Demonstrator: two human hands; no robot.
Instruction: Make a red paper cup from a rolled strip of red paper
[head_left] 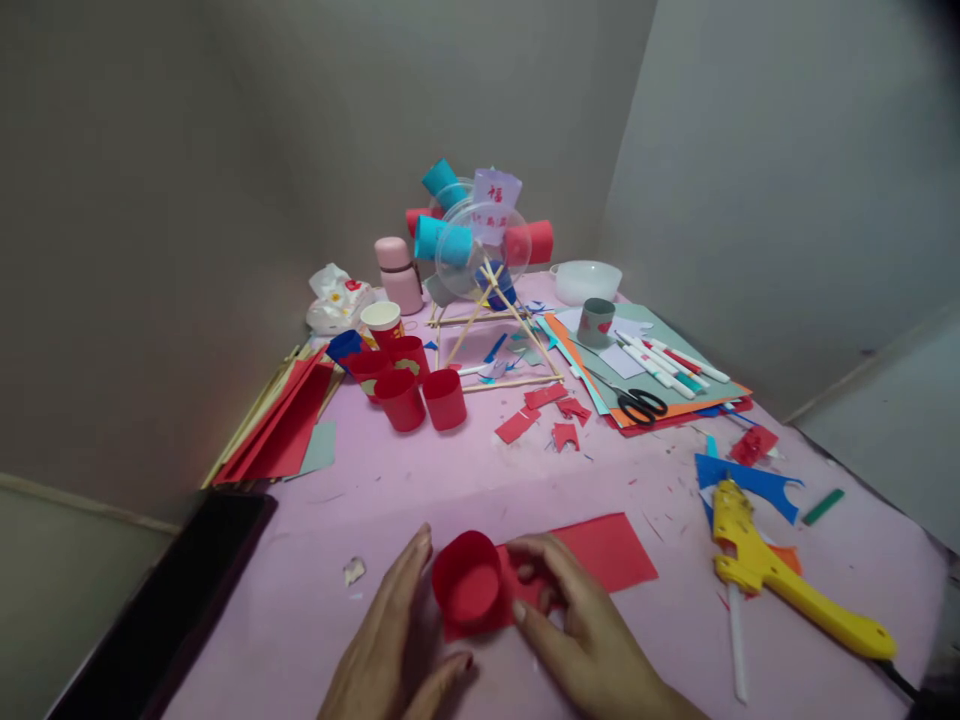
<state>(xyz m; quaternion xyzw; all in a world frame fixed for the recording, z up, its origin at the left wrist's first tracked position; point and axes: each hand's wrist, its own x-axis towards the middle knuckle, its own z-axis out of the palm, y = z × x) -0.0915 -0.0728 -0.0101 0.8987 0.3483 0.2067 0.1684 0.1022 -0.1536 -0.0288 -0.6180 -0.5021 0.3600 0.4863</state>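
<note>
Tube of red paper (pixel 469 592) stands upright on the left end of a red strip (pixel 611 552) toward the near edge of the bench (pixel 375 470), placed there, I judge, for easy reach. My left hand (pixel 382 630) is unclenched, fingers stretched just beside the tube, apparently to fence it in from that side; my right hand (pixel 585 625) curls over the strip on the other side, probably to hold the paper flat, though whether its fingers pinch anything I cannot tell. One yellow glue gun (pixel 739 532) lies by the right edge, likely because its cord (pixel 898 680) runs toward the near right corner. Four red cups (pixel 400 403) cluster left of the middle with one blue cup (pixel 345 348) and one white-and-red drinking cup (pixel 385 322), seemingly grouped out of the way. Toward the right edge, one pair of scissors (pixel 622 393), one grey cup (pixel 596 322) and several markers (pixel 660 368), too overlapped to count, rest on stacked sheets (pixel 660 325). One pink flask (pixel 400 285) and one white bowl (pixel 589 285) stand near the far edge.
</note>
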